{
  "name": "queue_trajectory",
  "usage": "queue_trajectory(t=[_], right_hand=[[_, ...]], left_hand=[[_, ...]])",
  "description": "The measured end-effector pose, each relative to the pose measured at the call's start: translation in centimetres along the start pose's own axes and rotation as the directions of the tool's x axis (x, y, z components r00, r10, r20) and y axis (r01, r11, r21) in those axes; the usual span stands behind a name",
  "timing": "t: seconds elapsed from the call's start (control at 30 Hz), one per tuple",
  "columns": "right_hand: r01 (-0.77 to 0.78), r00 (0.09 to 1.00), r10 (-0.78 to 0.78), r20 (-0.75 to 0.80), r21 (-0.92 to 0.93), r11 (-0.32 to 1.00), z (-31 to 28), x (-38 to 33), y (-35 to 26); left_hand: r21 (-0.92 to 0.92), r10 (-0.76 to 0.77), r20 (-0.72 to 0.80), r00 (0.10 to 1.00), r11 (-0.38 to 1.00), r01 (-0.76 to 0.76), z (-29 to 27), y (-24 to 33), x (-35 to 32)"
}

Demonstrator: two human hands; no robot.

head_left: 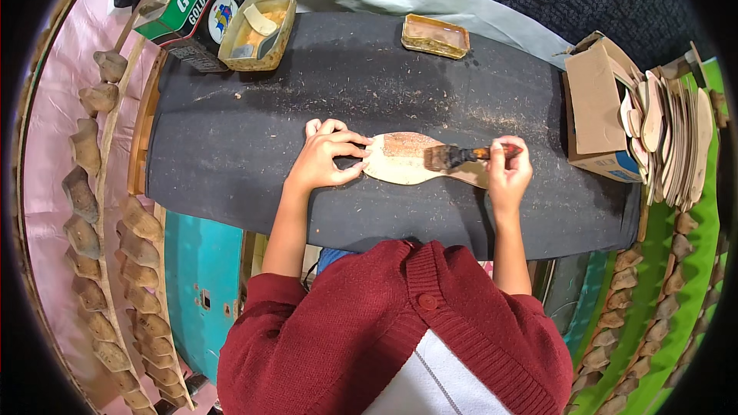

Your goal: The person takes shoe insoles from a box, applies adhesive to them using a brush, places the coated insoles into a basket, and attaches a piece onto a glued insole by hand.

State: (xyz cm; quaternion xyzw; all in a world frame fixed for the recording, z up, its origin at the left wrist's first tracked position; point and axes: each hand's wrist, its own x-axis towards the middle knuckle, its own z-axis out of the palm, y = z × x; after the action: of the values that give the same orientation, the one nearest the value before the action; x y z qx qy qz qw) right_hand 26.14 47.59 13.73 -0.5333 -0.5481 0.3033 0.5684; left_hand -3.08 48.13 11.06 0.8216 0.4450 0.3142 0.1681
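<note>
A pale, sole-shaped insole board (400,172) lies flat across the dark table, with a wet brownish patch along its far side. My left hand (327,157) grips its left end, the thumb and fingertips curled against the edge. In my right hand (509,177) is a flat paintbrush (461,156), held by its handle between thumb and fingers. The dark bristles rest on the middle of the board, and the brush and hand cover part of its right end.
At the back left stand a green-and-black metal can (188,11) and a tub (277,50) holding scraper-like pieces. A shallow yellowish tray (436,36) sits at the back. To the right, a cardboard box (593,100) adjoins stacked insole boards (680,146). Wooden shoe lasts (88,234) line the side racks.
</note>
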Motion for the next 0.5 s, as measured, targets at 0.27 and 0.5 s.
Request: queue_trajectory(t=[0.27,0.5], right_hand=[[0.102,0.995,-0.102,-0.002,-0.008,0.995,2.8,-0.2,-2.5],[0.133,0.980,-0.124,0.157,-0.053,0.990,5.5,-0.8,-1.8]], left_hand=[[-0.025,0.004,-0.006,1.000,1.000,-0.004,0.1,0.0,0.4],[-0.036,-0.004,-0.004,1.000,0.999,0.004,0.3,-0.1,0.3]])
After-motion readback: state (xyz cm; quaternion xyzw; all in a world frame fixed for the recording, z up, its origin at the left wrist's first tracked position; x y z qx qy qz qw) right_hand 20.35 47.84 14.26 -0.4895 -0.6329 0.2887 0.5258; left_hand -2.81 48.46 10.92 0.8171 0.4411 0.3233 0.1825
